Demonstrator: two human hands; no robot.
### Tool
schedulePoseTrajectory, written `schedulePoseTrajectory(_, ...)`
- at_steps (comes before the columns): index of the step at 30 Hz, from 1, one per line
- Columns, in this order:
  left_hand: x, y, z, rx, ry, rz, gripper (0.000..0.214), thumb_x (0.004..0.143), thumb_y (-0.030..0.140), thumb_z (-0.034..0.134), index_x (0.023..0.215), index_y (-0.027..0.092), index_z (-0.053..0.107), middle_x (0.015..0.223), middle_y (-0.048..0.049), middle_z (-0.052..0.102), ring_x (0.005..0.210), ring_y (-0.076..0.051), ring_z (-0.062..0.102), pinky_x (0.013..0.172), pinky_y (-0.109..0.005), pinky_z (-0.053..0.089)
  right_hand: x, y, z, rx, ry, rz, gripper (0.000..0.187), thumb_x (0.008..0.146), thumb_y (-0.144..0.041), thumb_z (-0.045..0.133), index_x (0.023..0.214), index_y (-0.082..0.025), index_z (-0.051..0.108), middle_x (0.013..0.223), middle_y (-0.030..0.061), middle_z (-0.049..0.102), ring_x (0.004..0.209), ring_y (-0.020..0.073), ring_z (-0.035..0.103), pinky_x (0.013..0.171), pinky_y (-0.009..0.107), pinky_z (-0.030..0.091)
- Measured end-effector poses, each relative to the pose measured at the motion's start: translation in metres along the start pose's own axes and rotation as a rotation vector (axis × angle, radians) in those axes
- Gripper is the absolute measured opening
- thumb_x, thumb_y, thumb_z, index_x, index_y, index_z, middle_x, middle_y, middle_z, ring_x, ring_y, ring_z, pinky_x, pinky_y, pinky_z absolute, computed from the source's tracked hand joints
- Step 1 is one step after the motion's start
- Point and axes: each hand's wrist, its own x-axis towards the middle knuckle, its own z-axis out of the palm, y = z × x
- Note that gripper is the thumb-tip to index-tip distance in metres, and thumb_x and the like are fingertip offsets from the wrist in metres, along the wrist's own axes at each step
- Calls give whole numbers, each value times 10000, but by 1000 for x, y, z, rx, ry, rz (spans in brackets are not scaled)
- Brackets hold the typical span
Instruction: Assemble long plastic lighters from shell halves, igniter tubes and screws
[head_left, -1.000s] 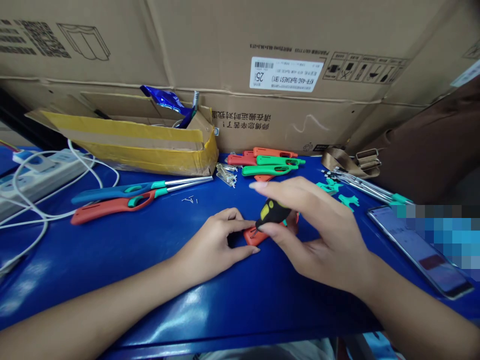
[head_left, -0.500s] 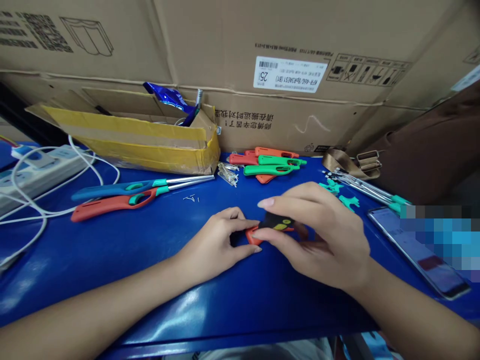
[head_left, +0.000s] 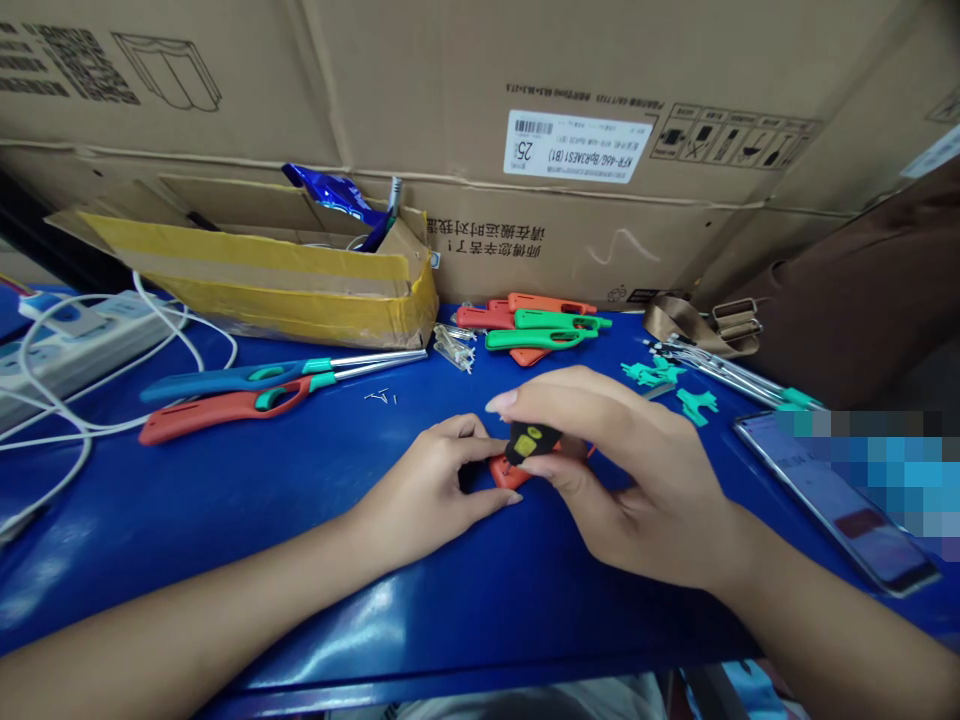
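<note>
My left hand rests on the blue table, thumb and fingers closed around the end of an orange lighter casing. Over that casing, my right hand grips a short screwdriver with a black handle and yellow marks; its tip is hidden. Much of the casing lies behind my right fingers. Several small screws lie beyond my left hand. Farther back is a pile of green and orange lighter casings. Teal plastic parts lie beyond my right hand.
Two long lighters, blue and red, lie at left near a white power strip with cables. A yellow-taped cardboard box stands behind. At right are metal lighter tubes, a strap with a buckle and a phone.
The screwdriver's handle has turned and shifted slightly left, with my right hand's fingers moving along with it. My left hand stays in place on the orange casing.
</note>
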Motion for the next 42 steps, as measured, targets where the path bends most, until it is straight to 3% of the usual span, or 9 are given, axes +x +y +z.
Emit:
schedulePoseTrajectory(6, 1, 5, -3, -17, -20, 5, 204, 928, 297, 674, 1084, 185, 741, 1003, -66, 702, 959, -248, 665, 811, -378, 546, -3, -4, 1, -75, -54, -8, 489, 911, -49, 597, 1347, -267, 562, 1195, 29, 673, 1097, 170, 664, 894, 279, 583)
schedulePoseTrajectory(13, 0, 2, -4, 27, -35, -35, 247, 836, 278, 782, 1069, 201, 765, 974, -49, 681, 888, -206, 657, 818, -349, 543, -5, 3, 4, 68, 63, 146, 427, 976, -162, 594, 1380, -284, 530, 1218, 56, 659, 1034, 190, 669, 824, 306, 609)
schedulePoseTrajectory(18, -1, 5, -11, 73, -62, -38, 325, 797, 217, 778, 1121, 210, 750, 941, -21, 671, 892, -188, 649, 822, -320, 527, -2, 11, -7, 233, 361, 295, 346, 954, -189, 638, 1274, -310, 587, 1185, 48, 644, 853, 171, 667, 589, 273, 583)
schedulePoseTrajectory(23, -4, 13, -19, 167, -90, -43, 288, 765, 148, 691, 1050, 183, 705, 988, -27, 651, 935, -193, 641, 850, -325, 521, 7, 33, -31, 464, 699, 417, 210, 897, -204, 689, 1084, -281, 631, 928, 4, 664, 617, 124, 593, 467, 248, 502)
schedulePoseTrajectory(30, -5, 8, -15, 201, -70, -55, 398, 853, 347, 724, 1208, 180, 656, 1059, -57, 632, 917, -205, 625, 816, -347, 530, 11, 60, -37, 943, 641, 966, 285, 681, -110, 803, 719, -211, 539, 641, -77, 592, 516, 68, 592, 458, 154, 526)
schedulePoseTrajectory(34, -4, 5, -17, 223, -128, 24, 300, 931, 338, 659, 1205, 219, 681, 1100, -50, 648, 982, -209, 624, 887, -362, 519, 7, 64, -31, 1043, 496, 1053, 386, 612, -66, 874, 659, -198, 515, 654, -61, 634, 642, 107, 701, 641, 195, 642)
schedulePoseTrajectory(37, -4, 9, -28, 327, -154, -23, 203, 839, 229, 677, 1041, 220, 691, 1024, -34, 665, 946, -227, 628, 837, -374, 525, 5, 63, -28, 1120, 402, 1076, 374, 610, -70, 896, 667, -190, 546, 716, -40, 676, 719, 129, 734, 717, 226, 666)
schedulePoseTrajectory(39, -4, 13, -36, 444, -127, -51, 219, 795, 243, 695, 1010, 208, 670, 1021, -45, 669, 944, -256, 624, 825, -405, 527, 4, 63, -26, 1172, 413, 1063, 354, 605, -63, 898, 672, -187, 573, 719, -41, 674, 739, 130, 739, 736, 221, 668)
schedulePoseTrajectory(42, -2, 14, -38, 503, -85, 46, 359, 881, 378, 679, 1188, 200, 630, 1200, -76, 643, 1074, -276, 602, 936, -438, 512, 4, 63, -23, 1235, 463, 1034, 348, 587, -23, 890, 660, -180, 587, 707, -56, 649, 761, 115, 736, 810, 218, 664)
